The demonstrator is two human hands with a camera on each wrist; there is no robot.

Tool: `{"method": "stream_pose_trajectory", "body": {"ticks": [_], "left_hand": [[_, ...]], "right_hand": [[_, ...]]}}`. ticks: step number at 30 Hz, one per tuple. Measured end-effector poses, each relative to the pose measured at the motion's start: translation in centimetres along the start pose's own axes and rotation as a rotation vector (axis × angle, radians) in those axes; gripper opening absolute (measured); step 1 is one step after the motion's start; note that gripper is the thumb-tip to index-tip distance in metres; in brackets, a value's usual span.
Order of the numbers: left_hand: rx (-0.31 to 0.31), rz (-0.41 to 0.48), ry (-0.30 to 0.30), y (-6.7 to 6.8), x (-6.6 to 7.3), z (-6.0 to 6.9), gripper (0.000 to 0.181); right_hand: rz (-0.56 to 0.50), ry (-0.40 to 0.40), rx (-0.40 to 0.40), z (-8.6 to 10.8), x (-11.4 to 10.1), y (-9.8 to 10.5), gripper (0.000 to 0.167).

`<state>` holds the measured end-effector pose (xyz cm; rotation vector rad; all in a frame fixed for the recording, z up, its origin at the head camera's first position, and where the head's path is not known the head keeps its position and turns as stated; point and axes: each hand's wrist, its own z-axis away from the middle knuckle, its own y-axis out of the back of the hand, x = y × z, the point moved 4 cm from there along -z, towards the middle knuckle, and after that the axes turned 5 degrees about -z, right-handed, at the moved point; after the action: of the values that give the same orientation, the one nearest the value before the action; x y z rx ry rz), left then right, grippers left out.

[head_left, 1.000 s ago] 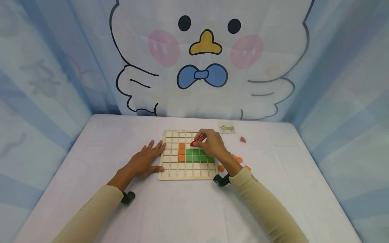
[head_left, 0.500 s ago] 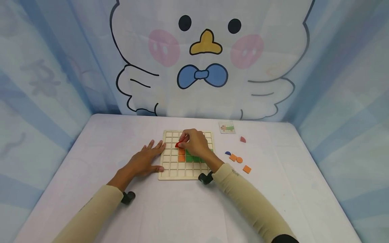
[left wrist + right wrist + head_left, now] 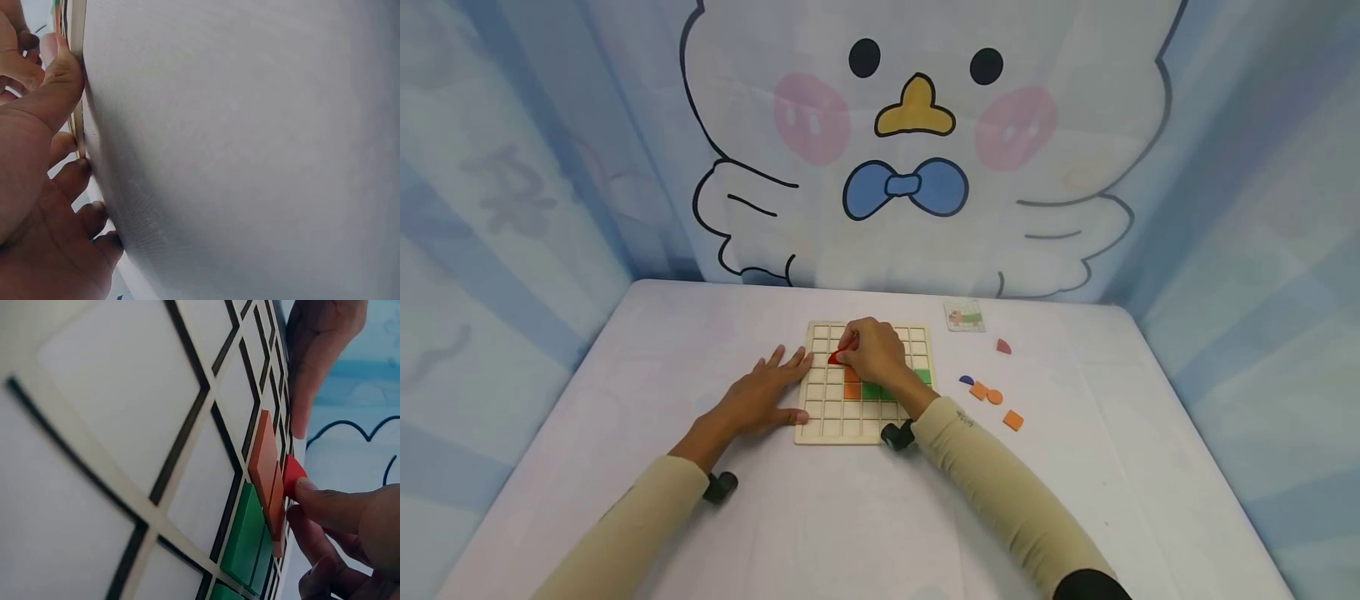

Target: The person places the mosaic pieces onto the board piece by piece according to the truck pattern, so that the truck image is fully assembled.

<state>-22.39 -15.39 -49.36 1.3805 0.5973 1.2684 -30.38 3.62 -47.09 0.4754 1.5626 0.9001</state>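
Note:
My right hand (image 3: 872, 354) pinches a red wedge-shaped piece (image 3: 834, 358) between thumb and fingers. It is just beyond and left of the orange square tiles (image 3: 852, 390) on the wooden grid board (image 3: 820, 429). In the right wrist view the red wedge (image 3: 292, 477) is at the board beside the orange tiles (image 3: 262, 453); whether it touches the surface I cannot tell. Green square tiles (image 3: 876, 392) adjoin the orange ones, partly hidden by the right hand. My left hand (image 3: 760, 402) rests spread at the board's left edge, its thumb (image 3: 59, 78) against the rim.
Right of the board lie a blue half-round piece (image 3: 966, 380), an orange square (image 3: 978, 390), an orange disc (image 3: 995, 397) and another orange square (image 3: 1013, 420). Farther back are a dull red wedge (image 3: 1003, 346) and a picture card (image 3: 965, 317). A curtain (image 3: 917, 250) stands behind the table.
My right hand has carried the red wedge leftward, from behind the green tiles to the far left end of the orange column. The left hand has stayed on the board's edge.

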Motion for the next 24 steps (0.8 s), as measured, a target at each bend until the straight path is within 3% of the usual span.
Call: {"method": "stream_pose_trajectory", "body": {"ticks": [8, 15, 24], "left_hand": [[-0.019, -0.011, 0.011, -0.2, 0.1, -0.1, 0.104], [-0.023, -0.006, 0.020, -0.3, 0.4, 0.1, 0.103], [-0.028, -0.019, 0.033, -0.1, 0.2, -0.1, 0.104]], "right_hand": [[0.060, 0.002, -0.042, -0.1, 0.2, 0.0, 0.007], [0.020, 0.008, -0.034, 0.2, 0.5, 0.1, 0.007], [-0.065, 0.020, 0.052, 1.1, 2.0, 3.1, 0.009]]}}
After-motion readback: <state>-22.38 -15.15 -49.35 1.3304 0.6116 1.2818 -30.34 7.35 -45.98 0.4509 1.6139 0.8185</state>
